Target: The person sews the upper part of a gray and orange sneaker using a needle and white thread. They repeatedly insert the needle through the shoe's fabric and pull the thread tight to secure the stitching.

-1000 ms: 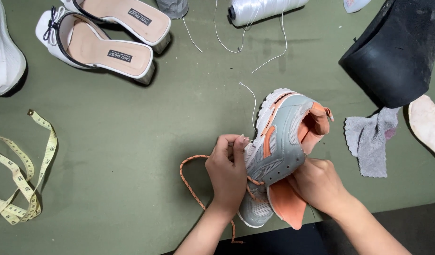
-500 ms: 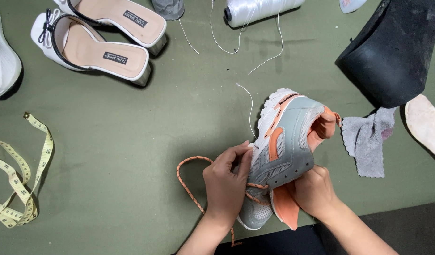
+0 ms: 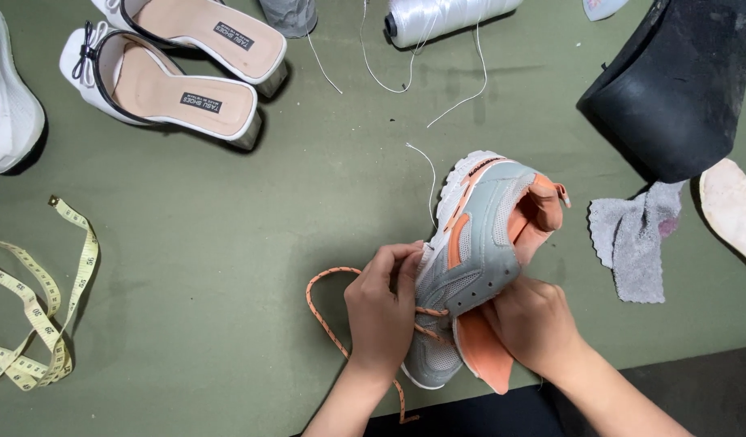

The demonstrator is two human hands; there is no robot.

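Observation:
A grey and orange sneaker (image 3: 478,243) lies on its side on the green table, its orange tongue pulled out toward me. My left hand (image 3: 381,311) pinches the orange lace (image 3: 320,320) at the eyelets by the toe end; the rest of the lace loops out to the left and trails toward the table edge. My right hand (image 3: 531,324) grips the sneaker from below, near the tongue and the upper's open side.
Two white heeled mules (image 3: 166,77) lie at the back left beside a white sneaker (image 3: 8,113). A yellow tape measure (image 3: 41,316) curls at left. A white thread spool (image 3: 446,14), a black shoe sole (image 3: 672,89), a grey cloth (image 3: 636,243) and an insole (image 3: 733,210) lie behind and right.
The sneaker has stayed nearly in place while my left hand has worked the lace lower along the eyelets. My right hand has kept its grip.

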